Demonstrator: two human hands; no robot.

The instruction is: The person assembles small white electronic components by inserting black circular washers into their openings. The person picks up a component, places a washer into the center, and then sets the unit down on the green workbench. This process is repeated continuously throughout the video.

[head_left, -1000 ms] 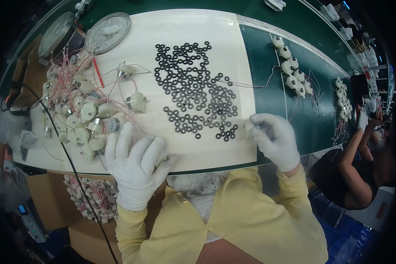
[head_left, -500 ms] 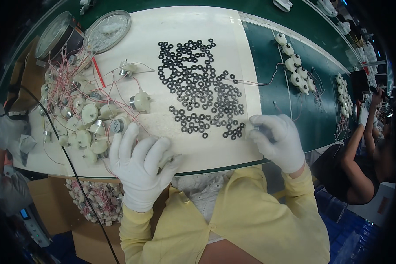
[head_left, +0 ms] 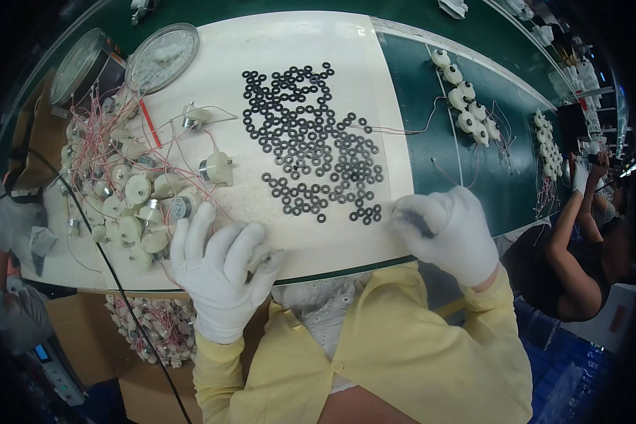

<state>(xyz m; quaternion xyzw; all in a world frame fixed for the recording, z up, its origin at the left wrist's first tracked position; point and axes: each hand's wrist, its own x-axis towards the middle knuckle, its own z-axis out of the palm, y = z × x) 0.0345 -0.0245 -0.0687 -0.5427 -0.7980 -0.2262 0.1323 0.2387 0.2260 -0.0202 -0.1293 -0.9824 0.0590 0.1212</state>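
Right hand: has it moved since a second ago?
Yes, slightly: the right hand has brought its fingertips nearer the table's front edge, judged against the black rings.

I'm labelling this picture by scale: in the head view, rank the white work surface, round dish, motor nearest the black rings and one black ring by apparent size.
Largest to smallest:
1. White work surface
2. Round dish
3. Motor
4. Black ring
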